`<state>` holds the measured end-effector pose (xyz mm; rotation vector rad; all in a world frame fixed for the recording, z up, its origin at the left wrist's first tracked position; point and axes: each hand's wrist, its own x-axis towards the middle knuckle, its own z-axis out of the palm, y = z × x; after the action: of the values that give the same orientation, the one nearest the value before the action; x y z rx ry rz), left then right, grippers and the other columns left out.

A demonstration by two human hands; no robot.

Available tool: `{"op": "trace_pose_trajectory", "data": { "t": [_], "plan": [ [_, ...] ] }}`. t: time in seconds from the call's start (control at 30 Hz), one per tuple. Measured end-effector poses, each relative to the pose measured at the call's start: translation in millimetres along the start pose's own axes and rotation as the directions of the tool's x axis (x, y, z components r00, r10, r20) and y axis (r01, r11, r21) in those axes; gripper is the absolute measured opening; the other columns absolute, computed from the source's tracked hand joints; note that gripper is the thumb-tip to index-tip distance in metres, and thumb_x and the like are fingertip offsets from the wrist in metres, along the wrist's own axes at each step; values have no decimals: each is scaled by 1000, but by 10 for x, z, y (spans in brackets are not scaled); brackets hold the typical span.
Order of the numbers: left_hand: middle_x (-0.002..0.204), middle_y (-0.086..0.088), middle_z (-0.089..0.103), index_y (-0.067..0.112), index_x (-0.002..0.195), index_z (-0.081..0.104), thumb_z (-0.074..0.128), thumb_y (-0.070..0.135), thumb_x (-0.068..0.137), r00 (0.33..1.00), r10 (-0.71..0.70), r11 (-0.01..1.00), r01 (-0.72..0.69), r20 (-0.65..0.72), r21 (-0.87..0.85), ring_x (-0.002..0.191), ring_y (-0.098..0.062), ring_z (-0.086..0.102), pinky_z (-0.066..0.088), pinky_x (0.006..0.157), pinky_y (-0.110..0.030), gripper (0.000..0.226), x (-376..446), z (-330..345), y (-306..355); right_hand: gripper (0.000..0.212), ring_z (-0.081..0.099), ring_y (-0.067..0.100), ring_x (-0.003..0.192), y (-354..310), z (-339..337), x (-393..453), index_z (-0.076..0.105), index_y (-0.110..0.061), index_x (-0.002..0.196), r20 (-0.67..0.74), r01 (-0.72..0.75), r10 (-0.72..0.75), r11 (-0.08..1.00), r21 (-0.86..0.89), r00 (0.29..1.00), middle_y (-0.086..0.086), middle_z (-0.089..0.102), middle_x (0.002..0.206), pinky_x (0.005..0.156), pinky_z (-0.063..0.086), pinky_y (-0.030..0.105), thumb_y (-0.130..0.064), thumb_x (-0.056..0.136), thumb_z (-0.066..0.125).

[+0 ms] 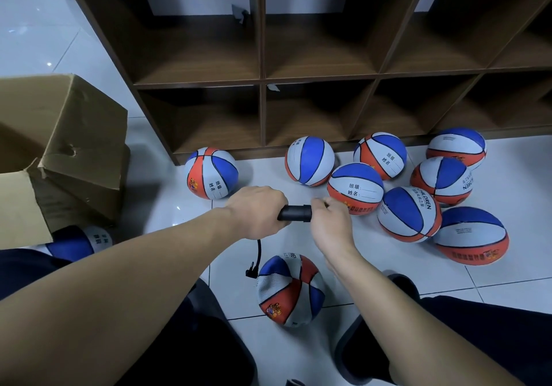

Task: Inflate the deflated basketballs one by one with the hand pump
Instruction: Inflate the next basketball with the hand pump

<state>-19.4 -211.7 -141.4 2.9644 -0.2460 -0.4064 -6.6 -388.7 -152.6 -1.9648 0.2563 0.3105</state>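
Basketball (289, 290) lay wrinkled, hose (259, 251) at its valve. Left hand (257, 210) gripped the pump (295, 213); right hand (328, 221) pinched its handle end. Hard strokes could pull the needle free.

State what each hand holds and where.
Left hand grips the black hand pump round its barrel; right hand holds its handle end, hidden by the fingers.

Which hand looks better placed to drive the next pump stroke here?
Probably the right hand: it pinches the handle end of the black pump, free to pull outward. The left hand grips the barrel, whose hose runs to the wrinkled basketball.
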Motion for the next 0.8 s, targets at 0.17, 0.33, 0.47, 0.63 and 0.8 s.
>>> {"op": "trace_pose_trajectory", "data": {
  "t": [0.17, 0.33, 0.47, 0.63, 0.8],
  "plan": [
    [70, 5, 60, 26, 80, 59, 60, 50, 101, 1000, -29, 999, 29, -10, -22, 64, -19, 59, 40, 54, -31, 32, -18, -5, -101, 36, 31, 20, 61, -27, -165, 134, 38, -18, 68, -17, 10, -10, 1000, -14, 1000, -4, 35, 62, 56, 26, 32, -17, 101, 53],
    [70, 4, 64, 26, 79, 61, 62, 48, 98, 990, -138, 988, 140, 37, -66, 68, -23, 66, 58, 64, -36, 29, -57, 14, -370, 42, 31, 20, 60, -37, -468, 324, 33, -18, 64, -153, -58, 68, 996, 68, 986, -3, 33, 59, 56, 28, 32, -17, 100, 57],
    [70, 5, 64, 27, 79, 62, 61, 54, 100, 991, -129, 990, 130, 25, -61, 67, -23, 66, 55, 63, -35, 34, -50, 13, -346, 38, 29, 22, 63, -10, -451, 312, 33, -16, 67, -200, -54, 75, 993, 108, 977, 0, 31, 61, 58, 27, 36, -16, 99, 54],
    [69, 5, 63, 26, 78, 63, 59, 53, 101, 995, -89, 995, 90, 35, -34, 65, -22, 64, 58, 62, -38, 35, -71, -35, -252, 36, 33, 21, 64, 17, -284, 135, 35, -17, 67, -165, -22, 30, 999, 48, 986, -3, 37, 63, 62, 32, 36, -13, 99, 50],
    [72, 4, 64, 25, 85, 66, 58, 50, 103, 998, -38, 999, 38, 50, -5, 66, -21, 64, 52, 57, -34, 32, -81, -86, -76, 33, 30, 22, 63, 24, -129, 18, 30, -19, 66, -66, -30, 31, 999, 17, 997, -6, 32, 60, 61, 27, 39, -16, 94, 48]
  ]
}}
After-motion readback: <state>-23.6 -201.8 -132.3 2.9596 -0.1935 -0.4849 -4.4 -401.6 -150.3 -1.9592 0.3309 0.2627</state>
